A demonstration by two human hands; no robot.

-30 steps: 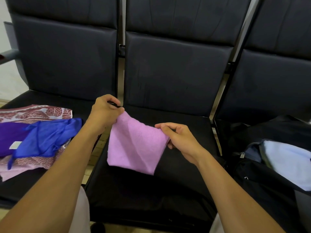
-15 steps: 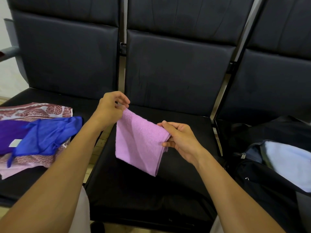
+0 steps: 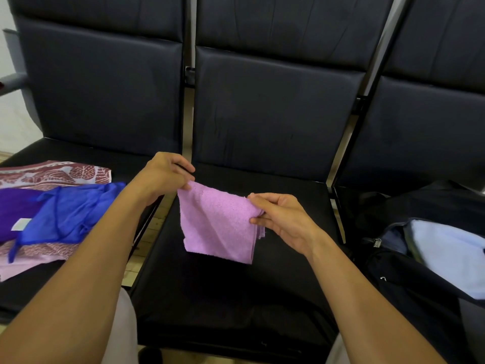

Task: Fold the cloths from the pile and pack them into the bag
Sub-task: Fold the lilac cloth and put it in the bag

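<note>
Bag (image 3: 409, 279) cut off by frame at right, open, light-blue cloth (image 3: 451, 258) inside; bag's full extent unclear. Cloth pile (image 3: 55, 214) cut off at left. Bare black seat (image 3: 236, 298) below the grip. Left hand (image 3: 164, 177) pinches pink towel (image 3: 217, 222) at its top-left corner, right hand (image 3: 282, 219) pinches its stacked right edge; towel hangs folded between them over the middle seat.

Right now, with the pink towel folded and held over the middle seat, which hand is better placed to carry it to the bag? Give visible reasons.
Probably the right hand. It pinches the pink towel's stacked layers and is nearer the open bag on the right-hand seat. The left hand holds only a corner, on the pile's side.
</note>
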